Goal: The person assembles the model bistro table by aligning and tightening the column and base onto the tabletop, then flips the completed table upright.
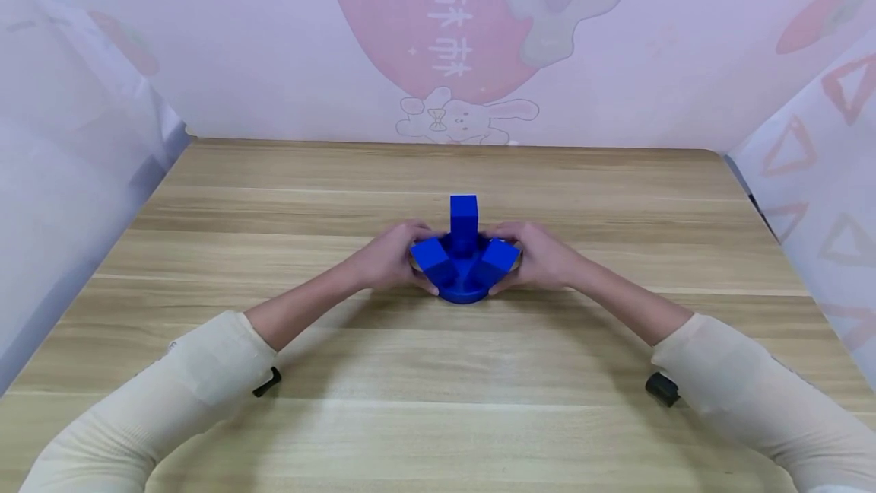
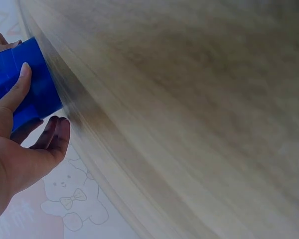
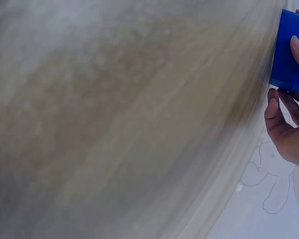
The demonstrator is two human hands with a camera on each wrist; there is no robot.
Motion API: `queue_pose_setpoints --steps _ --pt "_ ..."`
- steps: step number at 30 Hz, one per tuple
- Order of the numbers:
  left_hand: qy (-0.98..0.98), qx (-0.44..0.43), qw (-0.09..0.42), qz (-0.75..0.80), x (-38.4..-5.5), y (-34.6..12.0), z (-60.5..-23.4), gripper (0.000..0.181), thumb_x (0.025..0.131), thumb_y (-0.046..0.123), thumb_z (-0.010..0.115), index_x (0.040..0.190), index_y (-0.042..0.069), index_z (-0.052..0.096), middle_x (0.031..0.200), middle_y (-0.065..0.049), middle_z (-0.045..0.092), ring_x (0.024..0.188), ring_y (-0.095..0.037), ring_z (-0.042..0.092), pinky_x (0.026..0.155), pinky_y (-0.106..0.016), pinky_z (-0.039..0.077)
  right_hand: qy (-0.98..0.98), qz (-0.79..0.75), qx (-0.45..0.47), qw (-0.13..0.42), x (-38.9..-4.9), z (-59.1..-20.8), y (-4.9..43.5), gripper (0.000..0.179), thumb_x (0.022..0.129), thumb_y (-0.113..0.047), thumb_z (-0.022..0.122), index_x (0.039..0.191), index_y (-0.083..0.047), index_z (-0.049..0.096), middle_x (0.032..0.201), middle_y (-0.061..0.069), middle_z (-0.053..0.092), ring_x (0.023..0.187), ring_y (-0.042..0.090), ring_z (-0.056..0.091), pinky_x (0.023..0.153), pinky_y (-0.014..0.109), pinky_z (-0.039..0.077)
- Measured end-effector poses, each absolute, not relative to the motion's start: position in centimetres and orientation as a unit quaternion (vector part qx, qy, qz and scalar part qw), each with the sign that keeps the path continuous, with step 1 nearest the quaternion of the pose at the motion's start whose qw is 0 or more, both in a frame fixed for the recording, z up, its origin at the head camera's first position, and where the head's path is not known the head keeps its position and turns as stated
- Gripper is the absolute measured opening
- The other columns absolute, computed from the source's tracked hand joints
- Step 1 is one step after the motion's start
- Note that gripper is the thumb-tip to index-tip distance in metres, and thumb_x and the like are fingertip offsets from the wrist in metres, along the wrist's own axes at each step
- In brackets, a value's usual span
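Observation:
A blue round-based piece (image 1: 463, 293) with three square-ended posts sits near the middle of the table. One post stands at the back and the other two lean outward to the left and right. My left hand (image 1: 397, 257) grips it from the left side, thumb toward the front and fingers reaching behind. From the opposite side my right hand (image 1: 541, 257) holds it the same way. In the left wrist view, the thumb lies against the blue wall (image 2: 44, 89). The right wrist view catches only part of the blue base (image 3: 288, 55), with the right thumb on it.
The wood-grain table (image 1: 452, 402) extends around the piece. Behind it rises a pale printed backdrop (image 1: 260, 44) with a rabbit drawing, and pale sheets hang at both sides. Black objects (image 1: 662, 389) show beside both sleeves.

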State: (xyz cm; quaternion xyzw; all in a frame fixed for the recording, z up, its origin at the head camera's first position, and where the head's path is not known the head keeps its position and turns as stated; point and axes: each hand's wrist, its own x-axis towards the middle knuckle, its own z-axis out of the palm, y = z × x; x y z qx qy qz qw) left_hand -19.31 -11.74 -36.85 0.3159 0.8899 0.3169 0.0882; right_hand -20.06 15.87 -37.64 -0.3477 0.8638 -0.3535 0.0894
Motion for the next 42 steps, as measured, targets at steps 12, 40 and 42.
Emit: queue_pose_setpoints --steps 12,40,42 --pt "0.876 0.289 0.117 0.368 -19.1 -11.6 -36.6 0.076 0.066 0.011 0.1 0.133 -0.002 0.067 0.126 -0.015 0.073 0.118 -0.029 0.068 0.107 -0.045 0.051 0.854 -0.398 -0.319 0.101 -19.9 -37.6 15.9 0.082 0.064 -0.011 0.101 0.135 0.006 0.064 0.133 0.021 0.067 0.119 0.036 0.066 0.102 0.05 0.053" --pt "0.764 0.138 0.172 0.606 -18.7 -11.7 -34.6 0.041 0.109 0.015 0.055 0.141 -0.01 0.056 0.132 -0.026 0.066 0.116 -0.044 0.065 0.1 -0.038 0.056 0.711 -0.674 -0.099 0.173 -18.1 -35.5 15.1 0.045 0.108 -0.008 0.055 0.147 0.013 0.047 0.145 0.03 0.055 0.124 0.023 0.064 0.107 0.042 0.048" --pt "0.768 0.127 0.177 0.602 -18.7 -11.5 -34.4 0.043 0.11 0.018 0.054 0.142 -0.01 0.055 0.132 -0.027 0.065 0.115 -0.046 0.065 0.1 -0.041 0.056 0.723 -0.659 -0.108 0.177 -18.0 -35.3 15.1 0.048 0.106 -0.007 0.057 0.148 0.012 0.046 0.147 0.029 0.054 0.13 0.03 0.061 0.109 0.044 0.047"
